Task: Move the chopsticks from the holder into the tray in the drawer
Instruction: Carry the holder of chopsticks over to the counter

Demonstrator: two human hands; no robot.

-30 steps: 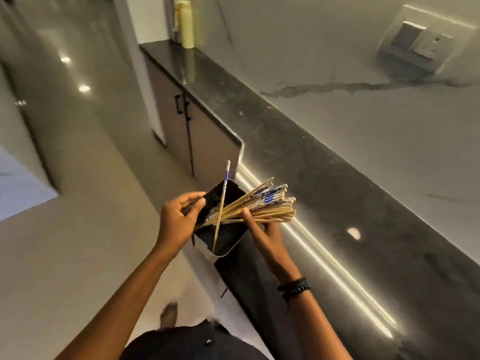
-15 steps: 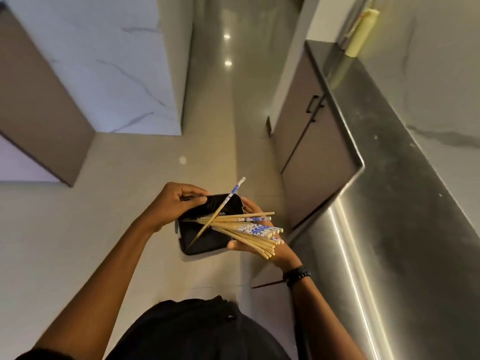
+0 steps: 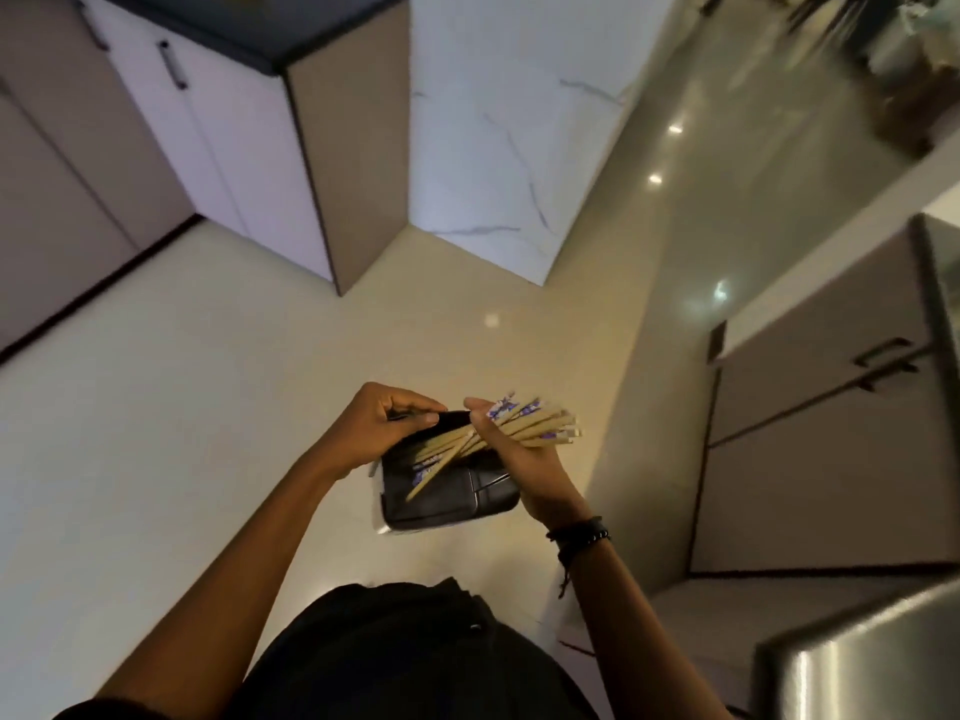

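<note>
A black rectangular holder (image 3: 448, 498) hangs in the air in front of my body, above the floor. My left hand (image 3: 382, 426) grips its far rim. A bundle of several wooden chopsticks (image 3: 524, 428) with blue-and-white patterned ends lies across the holder's mouth, tips pointing down-left into it. My right hand (image 3: 519, 454) is closed around the middle of the bundle, a dark beaded bracelet on its wrist. No drawer or tray shows in this view.
A pale glossy floor (image 3: 208, 407) spreads below. Cabinets with dark handles (image 3: 171, 65) stand at the upper left. A second cabinet run (image 3: 831, 439) and a steel counter edge (image 3: 857, 667) lie on the right. A marble wall panel (image 3: 498, 122) stands ahead.
My view has swung left, away from the dark counter toward the floor and the far cabinets. The loose chopstick that stuck up has joined the bundle in my right hand.
</note>
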